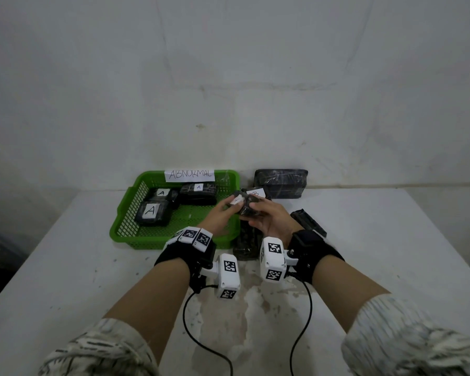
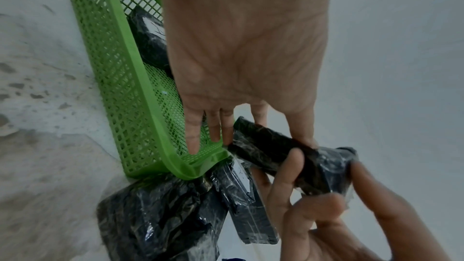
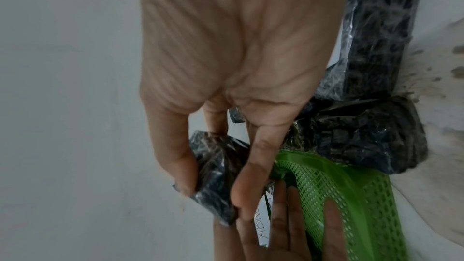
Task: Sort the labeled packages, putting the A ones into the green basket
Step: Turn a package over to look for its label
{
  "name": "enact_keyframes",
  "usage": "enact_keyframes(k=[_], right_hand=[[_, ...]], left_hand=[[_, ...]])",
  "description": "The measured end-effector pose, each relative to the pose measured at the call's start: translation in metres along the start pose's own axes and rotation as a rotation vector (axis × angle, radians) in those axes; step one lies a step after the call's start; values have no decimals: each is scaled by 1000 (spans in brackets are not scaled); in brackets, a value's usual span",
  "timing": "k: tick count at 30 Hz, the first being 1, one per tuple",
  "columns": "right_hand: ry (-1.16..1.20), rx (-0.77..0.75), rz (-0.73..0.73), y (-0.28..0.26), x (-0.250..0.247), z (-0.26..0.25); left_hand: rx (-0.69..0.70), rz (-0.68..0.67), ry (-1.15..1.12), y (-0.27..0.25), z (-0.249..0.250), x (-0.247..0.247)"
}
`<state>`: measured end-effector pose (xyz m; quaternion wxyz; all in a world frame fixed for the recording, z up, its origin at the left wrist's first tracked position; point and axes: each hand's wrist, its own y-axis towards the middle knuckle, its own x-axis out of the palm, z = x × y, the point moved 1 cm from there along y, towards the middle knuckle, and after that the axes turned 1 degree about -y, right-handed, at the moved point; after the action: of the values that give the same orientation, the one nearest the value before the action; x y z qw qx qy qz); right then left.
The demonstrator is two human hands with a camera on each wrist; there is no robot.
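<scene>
Both hands hold one small black wrapped package (image 1: 244, 207) just above the right rim of the green basket (image 1: 125, 213). Its white label faces up, but the letter is too blurred to read. My left hand (image 1: 229, 207) pinches the package's left end between thumb and forefinger (image 2: 303, 138). My right hand (image 1: 257, 211) grips the other end, thumb and fingers (image 3: 253, 176) curled round the package (image 3: 216, 170). Three black packages marked A (image 1: 151, 213) lie inside the basket, which carries a paper sign reading ABNORMAL.
A package marked B (image 1: 255, 192) lies just behind my hands. A large black package (image 1: 281, 183) leans on the wall. Another (image 1: 308, 222) lies to the right, and a long one (image 1: 246, 244) sits beside the basket under my hands. The table (image 1: 391, 253) is white and stained.
</scene>
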<state>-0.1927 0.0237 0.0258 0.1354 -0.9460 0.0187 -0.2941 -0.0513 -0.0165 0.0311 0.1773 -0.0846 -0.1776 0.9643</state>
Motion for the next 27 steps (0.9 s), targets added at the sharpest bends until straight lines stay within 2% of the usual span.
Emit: enact_keyframes(k=[6, 10, 14, 16, 19, 22, 25, 27], right_hand=[[-22, -5, -25, -1, 2, 1], [-23, 37, -52, -1, 1, 1], [-62, 74, -40, 0, -1, 1], [-119, 95, -3, 2, -4, -1], [-150, 121, 75, 5, -12, 0], [-77, 117, 188, 4, -21, 4], [-81, 139, 255, -1, -29, 8], [-92, 149, 289, -2, -32, 11]], left_hand=[[-8, 21, 41, 4, -4, -4], [-16, 93, 193, 14, -14, -12], [146, 135, 10, 9, -6, -9], [241, 199, -101, 8, -3, -11], [294, 259, -224, 6, 3, -13], [320, 224, -329, 0, 16, -13], [368, 96, -242, -6, 24, -8], [434, 71, -142, -5, 24, -6]])
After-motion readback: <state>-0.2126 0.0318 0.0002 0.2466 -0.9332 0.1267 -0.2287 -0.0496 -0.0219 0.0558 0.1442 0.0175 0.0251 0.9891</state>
